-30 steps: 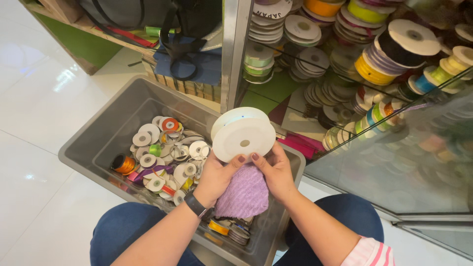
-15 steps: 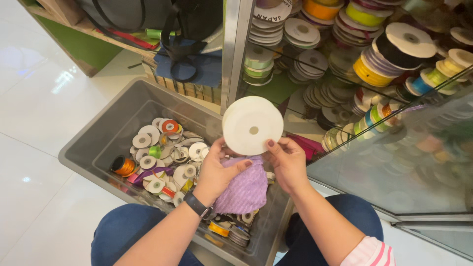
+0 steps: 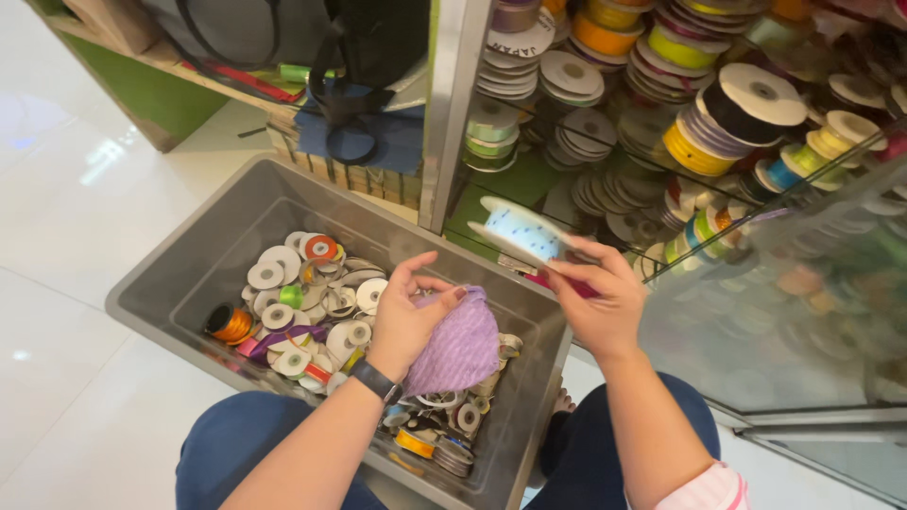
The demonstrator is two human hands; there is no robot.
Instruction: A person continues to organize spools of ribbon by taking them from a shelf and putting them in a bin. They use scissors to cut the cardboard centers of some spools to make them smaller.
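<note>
My right hand grips a white ribbon spool by its edge, tilted nearly flat and held up toward the open glass cabinet. My left hand hovers over the grey plastic bin with a bunched purple cloth held against its palm, thumb and fingers partly spread. A dark watch sits on the left wrist. The bin rests in front of my knees.
Several ribbon spools in white, orange and green lie in the bin. The cabinet shelves are packed with stacked ribbon rolls behind a metal post. An open glass door stands at right. A dark bag hangs at the back.
My right hand has lifted the white spool away from the left hand, turned it from face-on to nearly flat and carried it right toward the cabinet. The left hand kept the purple cloth.
</note>
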